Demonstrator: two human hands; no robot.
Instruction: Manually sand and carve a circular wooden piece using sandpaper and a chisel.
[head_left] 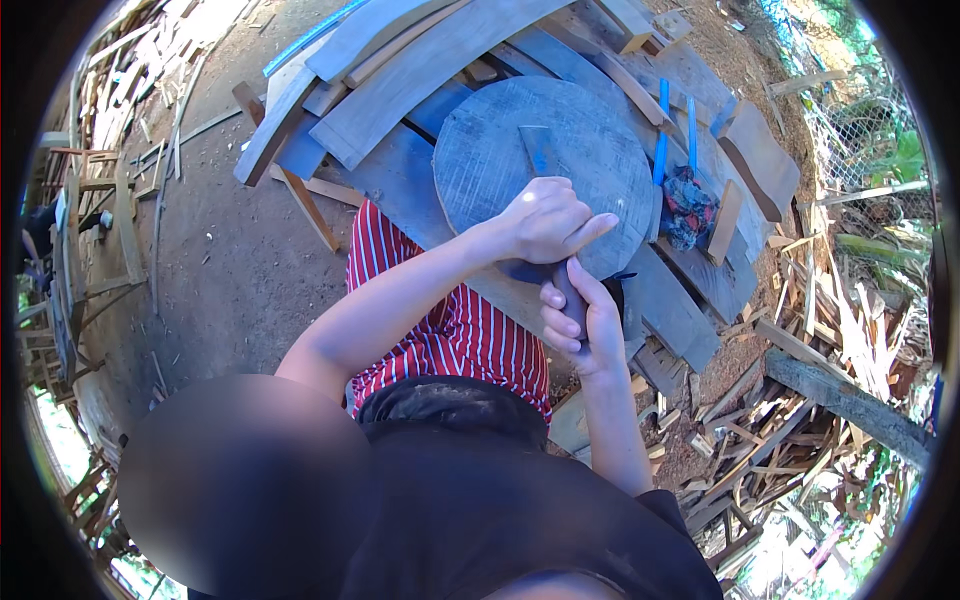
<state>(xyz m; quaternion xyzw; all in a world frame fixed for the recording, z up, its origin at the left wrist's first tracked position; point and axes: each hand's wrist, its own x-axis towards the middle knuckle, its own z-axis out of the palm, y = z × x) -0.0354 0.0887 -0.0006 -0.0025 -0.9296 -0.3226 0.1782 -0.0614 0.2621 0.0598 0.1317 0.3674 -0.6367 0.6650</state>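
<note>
My left hand (550,218) is closed in a fist above the near part of a round wooden disc (600,140), its thumb pointing right. What its fingers hold is hidden. A small flat wooden piece (540,150) lies on the disc just beyond its knuckles. Closer to me, my right hand (592,318) wraps round a dark handle (570,298), with the thumb along its upper end. The handle's far end passes beneath my left hand, so the tool's kind does not show.
Curved planks (400,90) are stacked beyond the disc. Right of it lie blue sticks (662,130) and a dark and red bundle (690,208). A shaped board (760,160) stands at the far right. Wood scraps (770,440) heap at lower right; bare dirt (240,240) spreads left.
</note>
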